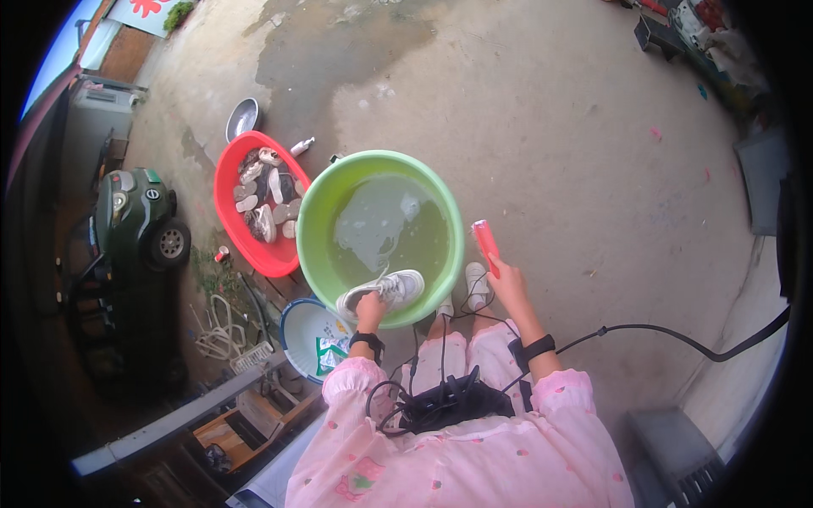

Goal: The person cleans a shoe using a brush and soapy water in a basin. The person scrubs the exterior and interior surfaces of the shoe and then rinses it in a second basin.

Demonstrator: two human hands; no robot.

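Left hand (369,310) gripping white lace-up sneaker (383,290) over green plastic basin (315,212) rim; right hand (506,282) closed around red brush handle (486,244), beside basin.

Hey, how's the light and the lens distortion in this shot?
Head view: soft, even daylight, no hard shadows; pale sky glare on the water in the green basin; fisheye bends edges toward a black rim; left hand with the shoe looks sharp.

Three plastic basins: green basin (315,222), red basin (227,212), blue basin (292,326), one metal bowl (242,118), one red brush (486,244), one car (131,229)
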